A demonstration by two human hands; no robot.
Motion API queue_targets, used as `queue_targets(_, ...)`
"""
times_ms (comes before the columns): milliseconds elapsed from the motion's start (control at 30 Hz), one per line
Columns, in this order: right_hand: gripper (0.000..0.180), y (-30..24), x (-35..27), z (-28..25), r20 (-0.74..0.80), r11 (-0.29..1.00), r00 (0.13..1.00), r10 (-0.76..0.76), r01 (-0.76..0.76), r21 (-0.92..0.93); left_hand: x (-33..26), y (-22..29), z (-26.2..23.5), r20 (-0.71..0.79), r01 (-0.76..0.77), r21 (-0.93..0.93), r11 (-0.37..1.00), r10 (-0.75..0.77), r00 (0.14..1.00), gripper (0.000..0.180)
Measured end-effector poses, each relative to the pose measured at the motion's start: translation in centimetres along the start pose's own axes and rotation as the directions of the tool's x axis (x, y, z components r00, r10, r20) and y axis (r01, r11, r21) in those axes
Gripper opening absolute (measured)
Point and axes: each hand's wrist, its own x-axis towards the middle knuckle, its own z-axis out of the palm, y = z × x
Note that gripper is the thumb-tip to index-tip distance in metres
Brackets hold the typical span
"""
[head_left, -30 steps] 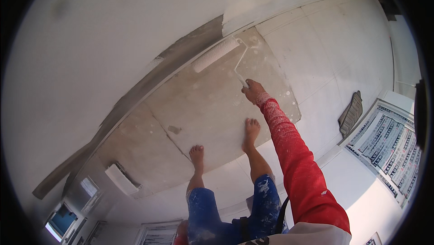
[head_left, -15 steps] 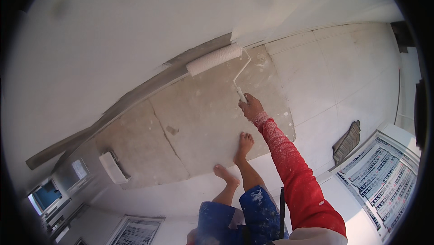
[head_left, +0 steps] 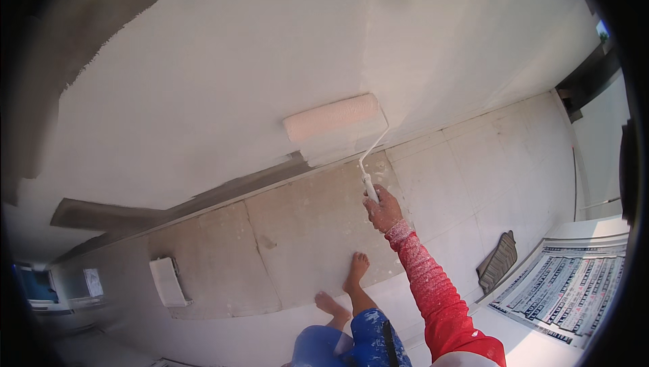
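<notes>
My right hand [head_left: 383, 209] is wrapped round the pale handle of a paint roller [head_left: 332, 115]. The roller's wide, fluffy pinkish-white sleeve lies against the wall [head_left: 223, 76], above the wall's foot, and its bent wire frame runs down to the handle. White paint covers much of the wall. Bare grey patches [head_left: 223, 188] show along its lower edge and at the far upper left. Paint specks cover the red sleeve on my right forearm. My left hand does not show.
A white paint tray [head_left: 169, 282] sits on the tiled floor [head_left: 209, 252] at the left. Towards the right lie a dark ribbed grid [head_left: 497, 261] and a panel covered in printed tape [head_left: 568, 292]. My bare feet [head_left: 345, 292] stand on the floor near the wall.
The roller has moved from the wall's foot up onto the wall face, with my right hand still round its handle. The view has tilted up, showing more wall.
</notes>
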Motion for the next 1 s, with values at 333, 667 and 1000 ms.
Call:
queue_targets(333,0.017,-14.7,-3.2,-4.2,-0.225,0.914,0.894,-0.388,0.405,0.033,6.1,6.4,-5.5,-0.040,0.009,0.113,0.994,-0.005,0.999,0.046)
queue_targets(667,0.014,-33.4,-5.8,-10.8,-0.266,0.890,0.881,-0.392,0.436,0.134,5.8,8.4,-7.5,-0.048,-0.048,0.148,0.988,0.055,0.997,0.046)
queue_targets(1000,0.007,-42.9,-7.8,-12.5,-0.312,0.749,0.806,-0.504,0.587,0.308,2.8,6.8,-6.7,-0.055,-0.061,0.111,0.992,0.068,0.996,0.047)
